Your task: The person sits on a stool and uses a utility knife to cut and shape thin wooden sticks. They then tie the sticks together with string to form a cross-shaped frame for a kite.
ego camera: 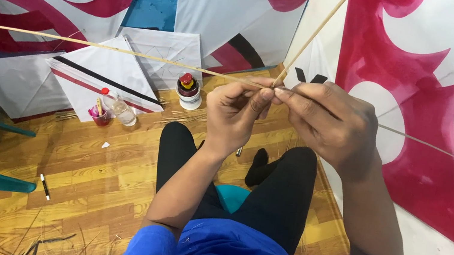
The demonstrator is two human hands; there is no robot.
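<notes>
pinching where two thin pale bamboo sticks crossed, left hand (233,113) and right hand (331,123) met fingertip to fingertip, both clenched on the joint. long horizontal bamboo stick (100,47) ran out far to the left of the fingers and on past the right knuckles; second slanted bamboo stick (318,31) rose up and away from the same pinch. could not tell whether thread or glue sat at the crossing, hidden under the fingers. judged as early work: frame sticks only crossed and held, no paper fixed to them. below the fingers, folded black-trousered legs (283,191) on a wooden plank floor (91,179). left of and under the left fingers, a small white pot with red and yellow lid (188,92), a clear plastic bottle (118,107), a pink cup (99,116). beyond those, finished white paper kites with dark stripes (103,74). right of the right fingers, a large white and magenta painted kite panel (452,121).
</notes>
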